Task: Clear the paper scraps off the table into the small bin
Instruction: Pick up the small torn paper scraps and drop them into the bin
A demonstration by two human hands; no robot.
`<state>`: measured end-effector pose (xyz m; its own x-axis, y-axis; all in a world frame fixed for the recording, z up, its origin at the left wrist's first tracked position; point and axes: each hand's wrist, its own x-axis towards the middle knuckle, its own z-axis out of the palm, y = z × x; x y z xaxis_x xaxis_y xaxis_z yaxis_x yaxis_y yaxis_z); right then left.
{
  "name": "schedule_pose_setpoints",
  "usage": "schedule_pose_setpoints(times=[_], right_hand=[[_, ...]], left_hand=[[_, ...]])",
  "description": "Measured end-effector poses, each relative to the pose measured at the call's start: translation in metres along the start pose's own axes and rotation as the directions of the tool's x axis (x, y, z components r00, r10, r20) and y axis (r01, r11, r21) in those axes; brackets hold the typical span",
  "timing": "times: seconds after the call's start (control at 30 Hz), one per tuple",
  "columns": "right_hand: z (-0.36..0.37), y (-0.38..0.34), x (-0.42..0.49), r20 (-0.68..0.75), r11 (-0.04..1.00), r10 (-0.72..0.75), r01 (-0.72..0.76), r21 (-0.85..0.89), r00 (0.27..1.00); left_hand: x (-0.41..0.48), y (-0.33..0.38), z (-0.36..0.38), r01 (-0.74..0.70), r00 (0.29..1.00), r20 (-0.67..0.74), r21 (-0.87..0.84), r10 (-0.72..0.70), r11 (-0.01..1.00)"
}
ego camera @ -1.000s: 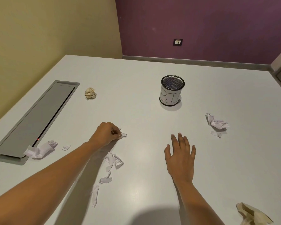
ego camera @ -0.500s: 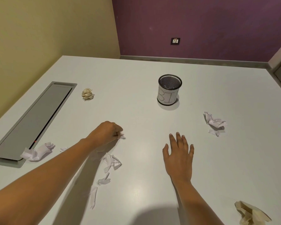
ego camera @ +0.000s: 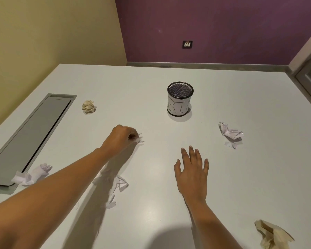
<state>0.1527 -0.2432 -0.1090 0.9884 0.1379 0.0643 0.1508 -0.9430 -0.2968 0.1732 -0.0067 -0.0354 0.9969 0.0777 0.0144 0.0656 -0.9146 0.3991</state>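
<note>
Scraps lie all over my bench (ego camera: 258,186). At far left a white crumple (ego camera: 32,175) sits against the near end of the grey recessed panel (ego camera: 31,133), and beyond it is a beige ball (ego camera: 88,106). My left hand (ego camera: 121,136) has its fingertips curled on a small white scrap (ego camera: 140,139), pinching it low over the bench, though blur hides the exact contact. Torn white bits (ego camera: 119,184) lie beside that forearm. The small bin (ego camera: 180,98) stands upright, beyond both hands. My right hand (ego camera: 192,171) lies flat with fingers spread, holding nothing. To its right are a white wad (ego camera: 231,134) and, nearer, a beige wad (ego camera: 273,234). I judge it all featherlight, soft and springy. Flat bits want a fingertip pinch at a raised edge, wads a loose grip round the bulk.
</note>
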Motion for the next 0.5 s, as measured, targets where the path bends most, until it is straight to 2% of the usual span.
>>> schedule_pose_setpoints(times=[0.13, 0.27, 0.5], right_hand=[[0.000, -0.001, -0.001, -0.062, 1.000, 0.000, -0.001, -0.010, 0.998], [0.000, 0.000, 0.000, -0.004, 1.000, 0.003, -0.003, -0.005, 1.000], [-0.002, -0.003, 0.000, -0.070, 1.000, 0.014, -0.015, -0.008, 0.997]], left_hand=[[0.039, 0.034, -0.012, -0.033, 0.994, -0.107, -0.090, 0.024, 0.995], [0.089, 0.076, -0.025, -0.060, 0.984, -0.172, -0.109, 0.041, 0.992], [0.159, 0.123, -0.037, -0.108, 0.980, -0.160, 0.047, 0.114, 0.993]])
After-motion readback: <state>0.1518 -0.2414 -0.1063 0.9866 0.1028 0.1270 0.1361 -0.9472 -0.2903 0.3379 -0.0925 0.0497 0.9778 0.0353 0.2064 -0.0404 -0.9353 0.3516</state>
